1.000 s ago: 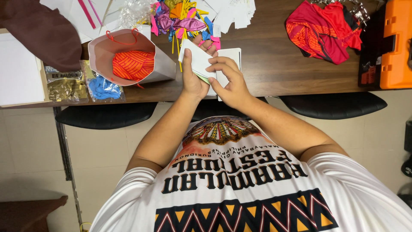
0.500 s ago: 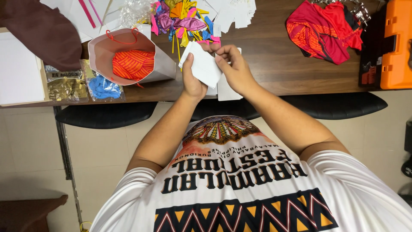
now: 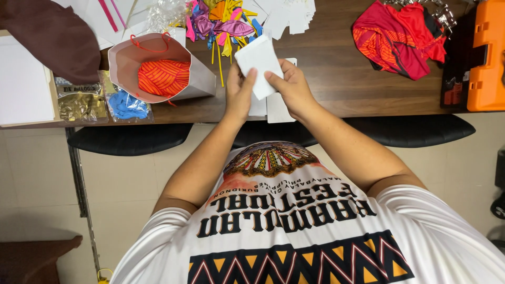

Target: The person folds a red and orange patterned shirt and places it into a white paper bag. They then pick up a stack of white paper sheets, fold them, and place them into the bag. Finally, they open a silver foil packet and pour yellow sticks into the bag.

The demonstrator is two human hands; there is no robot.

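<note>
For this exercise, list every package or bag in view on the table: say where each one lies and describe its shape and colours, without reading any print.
Pale paper gift bag: table's left, tipped on its side, red cord handles, orange striped cloth inside.
Clear packet of gold pieces: left table edge, flat, rectangular.
Clear packet of blue pieces: beside the gold one, flat.

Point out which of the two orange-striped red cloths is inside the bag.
The folded cloth on the left, tucked into the open pale gift bag with red handles. The other cloth lies crumpled on the bare table at right.
</note>
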